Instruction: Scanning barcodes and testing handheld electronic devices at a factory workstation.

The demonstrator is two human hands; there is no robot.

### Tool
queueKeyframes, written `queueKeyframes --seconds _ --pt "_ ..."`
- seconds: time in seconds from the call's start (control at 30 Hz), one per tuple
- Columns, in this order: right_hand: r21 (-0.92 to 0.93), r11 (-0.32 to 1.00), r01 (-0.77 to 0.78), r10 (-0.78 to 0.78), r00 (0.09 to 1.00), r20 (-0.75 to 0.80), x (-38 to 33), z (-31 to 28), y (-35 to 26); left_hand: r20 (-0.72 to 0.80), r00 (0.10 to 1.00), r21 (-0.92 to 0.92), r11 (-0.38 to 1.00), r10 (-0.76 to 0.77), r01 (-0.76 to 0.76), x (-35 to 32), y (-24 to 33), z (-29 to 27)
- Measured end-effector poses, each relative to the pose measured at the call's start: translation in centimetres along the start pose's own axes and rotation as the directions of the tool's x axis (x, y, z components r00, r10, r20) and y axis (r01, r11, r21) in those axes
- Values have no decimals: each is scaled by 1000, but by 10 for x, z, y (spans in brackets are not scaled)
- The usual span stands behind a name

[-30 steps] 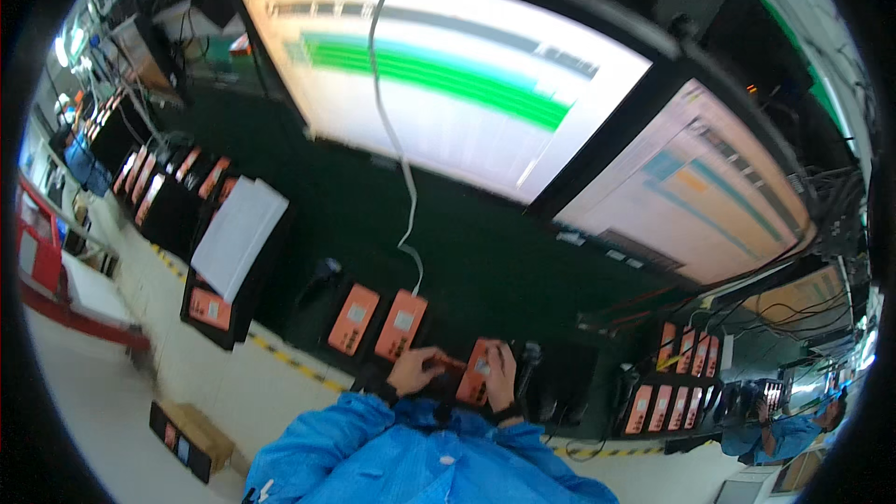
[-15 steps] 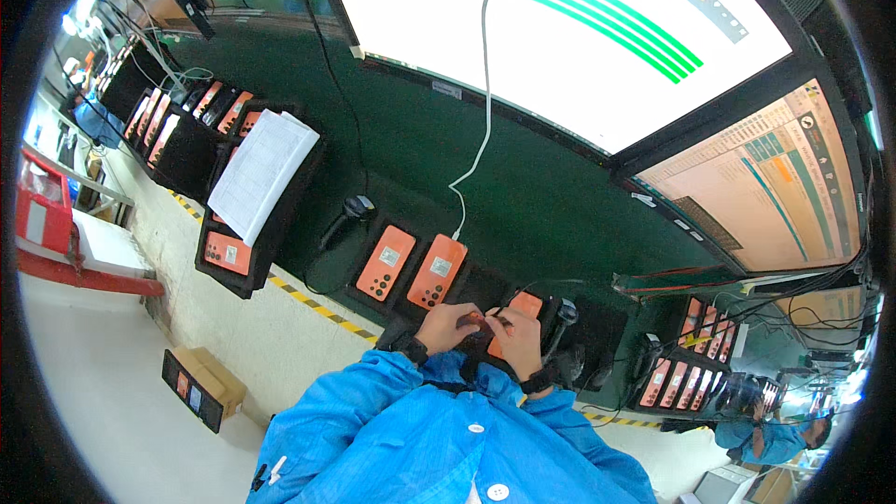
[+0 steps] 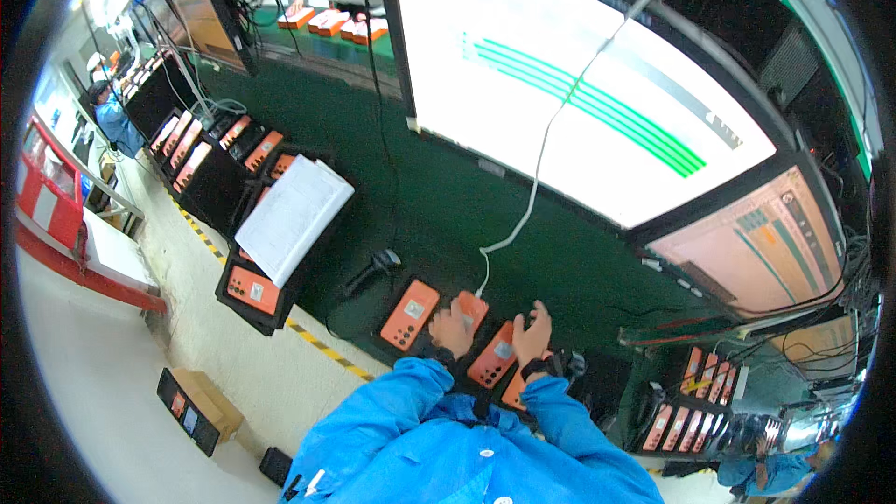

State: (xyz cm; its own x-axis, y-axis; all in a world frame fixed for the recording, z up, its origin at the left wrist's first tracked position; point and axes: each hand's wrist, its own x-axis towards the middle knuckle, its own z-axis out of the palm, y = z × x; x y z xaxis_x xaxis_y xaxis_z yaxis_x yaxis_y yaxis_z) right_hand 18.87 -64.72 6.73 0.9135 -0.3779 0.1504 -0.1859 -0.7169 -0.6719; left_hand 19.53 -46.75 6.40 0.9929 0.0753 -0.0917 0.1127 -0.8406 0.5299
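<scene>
Several orange phones lie face down in a row on dark mats at the bench's front edge. My left hand (image 3: 452, 329) rests over the lower left part of the phone with a white cable (image 3: 475, 309), its fingers stretched out. Left of it is another orange phone (image 3: 409, 315) with a small white label. My right hand (image 3: 533, 331) is raised with thumb and fingers apart, nothing seen between them. Next to it lies a third phone (image 3: 493, 355), tilted in the row. A further orange phone (image 3: 513, 394) is partly hidden beneath my right wrist and sleeve.
A black handheld scanner (image 3: 373, 273) lies left of the row. Farther left, white papers (image 3: 294, 215) cover stacked black trays of phones. A large monitor (image 3: 579, 84) and a smaller screen (image 3: 756, 243) stand behind. More phones (image 3: 674, 427) stand in trays at right.
My hands were together, pinching at something small; now they are apart, the left on the cabled phone, the right opened out. The whole view has shifted, with the bench appearing lower and farther right.
</scene>
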Motion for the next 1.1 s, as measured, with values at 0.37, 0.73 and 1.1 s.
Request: queueKeyframes --seconds 0.37,0.73,1.1 --pt "337 941 -8 -79 967 243 -19 57 -35 165 953 -746 665 255 -49 -41 -31 -2" --pt "265 944 -197 152 972 180 -63 5 8 122 959 -561 814 257 -147 0 -34 -17" --pt "-156 914 -375 315 897 -309 -127 -50 70 50 968 13 970 -245 245 10 -131 -47"
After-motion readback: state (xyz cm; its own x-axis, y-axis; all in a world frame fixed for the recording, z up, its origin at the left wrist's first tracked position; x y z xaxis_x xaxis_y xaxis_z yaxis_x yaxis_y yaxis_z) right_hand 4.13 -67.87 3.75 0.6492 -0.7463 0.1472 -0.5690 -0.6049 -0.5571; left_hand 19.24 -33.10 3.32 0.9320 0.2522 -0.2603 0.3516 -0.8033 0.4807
